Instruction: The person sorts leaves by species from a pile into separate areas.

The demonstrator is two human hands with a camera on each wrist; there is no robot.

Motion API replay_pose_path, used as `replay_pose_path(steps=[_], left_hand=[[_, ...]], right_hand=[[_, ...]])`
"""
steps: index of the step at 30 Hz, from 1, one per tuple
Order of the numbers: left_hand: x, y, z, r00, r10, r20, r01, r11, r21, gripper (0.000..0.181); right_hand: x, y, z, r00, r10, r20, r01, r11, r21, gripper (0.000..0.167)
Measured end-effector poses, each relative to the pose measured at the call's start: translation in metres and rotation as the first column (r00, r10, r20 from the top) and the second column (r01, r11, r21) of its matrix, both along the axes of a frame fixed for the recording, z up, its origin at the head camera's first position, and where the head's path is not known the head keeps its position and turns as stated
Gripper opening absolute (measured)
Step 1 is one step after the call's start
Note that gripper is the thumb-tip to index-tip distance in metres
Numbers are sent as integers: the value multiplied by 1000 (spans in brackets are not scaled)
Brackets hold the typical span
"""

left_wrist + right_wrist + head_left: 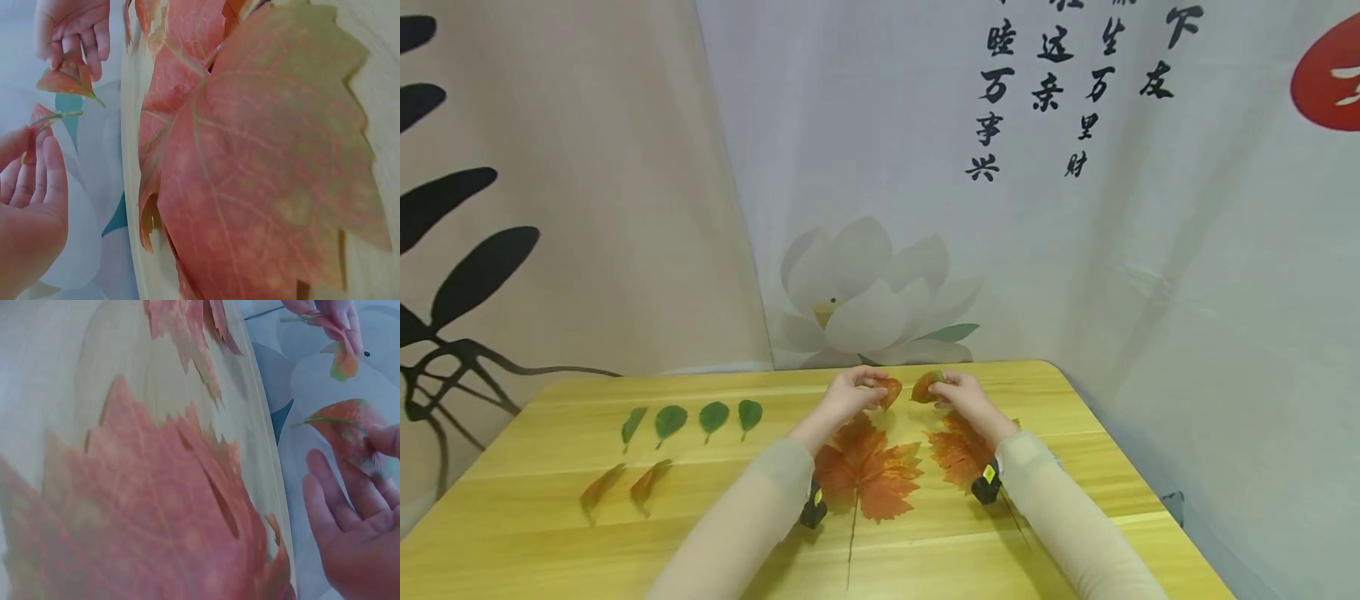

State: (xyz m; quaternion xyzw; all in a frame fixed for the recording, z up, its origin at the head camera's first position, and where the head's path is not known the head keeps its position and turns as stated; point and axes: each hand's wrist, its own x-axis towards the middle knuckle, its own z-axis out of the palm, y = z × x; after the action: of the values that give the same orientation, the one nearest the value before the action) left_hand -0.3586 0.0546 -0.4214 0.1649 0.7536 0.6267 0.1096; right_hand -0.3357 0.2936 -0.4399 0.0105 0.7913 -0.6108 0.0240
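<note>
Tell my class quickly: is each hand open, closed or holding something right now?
Left hand: closed, pinching a small reddish leaf.
Right hand: closed, pinching another small reddish leaf.

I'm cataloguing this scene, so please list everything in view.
Table: 1, yellow, foreground
Large leaves: 2, orange-red, table centre
Green leaves: 4, green, left, farther row
Brown leaves: 2, orange-brown, left, nearer row
Small held leaves: 2, orange-red, over far side
Backdrop: 1, pale, printed, behind table
Unclear object: 1, grey, right of table
Wrist devices: 2, black, at wrists
Sleeves: 2, cream, forearms
Left hand: 1, bare, holding a leaf
Right hand: 1, bare, holding a leaf
</note>
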Motion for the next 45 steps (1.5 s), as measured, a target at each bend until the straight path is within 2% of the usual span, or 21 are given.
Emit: replay_pose_path(steps=[3,4,6,7,12,16,18,26,30,33,40,45], left_hand=[[-1,-3,-2,1000,-12,2,12,1000,6,28],[-2,-3,-4,1000,-17,-5,17,1000,5,29],[-3,-5,-6,1000,-23,-11,23,1000,2,29],[-4,-5,-7,1000,-27,-15,27,1000,-3,29],[-5,-8,-10,998,-47,-45,45,998,-37,29],[-3,-12,-10,998,-48,-37,46,998,-40,29],[-2,-14,-10,998,-46,-37,44,998,-41,30],[-2,-21,-10,999,-35,-31,34,998,-45,29],[-2,-24,-9,999,-40,-29,38,998,-51,29],[0,-29,-5,998,-57,-42,54,997,-62,29],[6,-47,8,993,-87,-84,79,992,-94,29],[12,-66,13,990,-113,-83,104,989,-102,33]], right_hand=[[-1,-2,-1,1000,-2,-19,1,998,-57,20],[-1,-2,-2,1000,-2,-21,0,997,-76,17],[-2,-2,-3,1000,5,-21,-7,994,-106,28],[-2,-2,-3,1000,4,-18,-6,993,-121,28],[0,-3,-5,999,-4,35,10,986,-167,15],[2,-4,-6,996,-2,87,18,983,-183,46],[1,-5,-7,995,3,104,15,984,-178,54],[-5,-8,-14,992,27,125,-15,995,-100,52],[-8,-8,-17,989,33,148,-25,998,-54,42],[-7,-8,-18,987,36,159,-32,999,-24,38],[-7,-5,-21,985,50,164,-48,999,-19,41],[-9,-2,-28,982,124,143,-123,992,-16,50]])
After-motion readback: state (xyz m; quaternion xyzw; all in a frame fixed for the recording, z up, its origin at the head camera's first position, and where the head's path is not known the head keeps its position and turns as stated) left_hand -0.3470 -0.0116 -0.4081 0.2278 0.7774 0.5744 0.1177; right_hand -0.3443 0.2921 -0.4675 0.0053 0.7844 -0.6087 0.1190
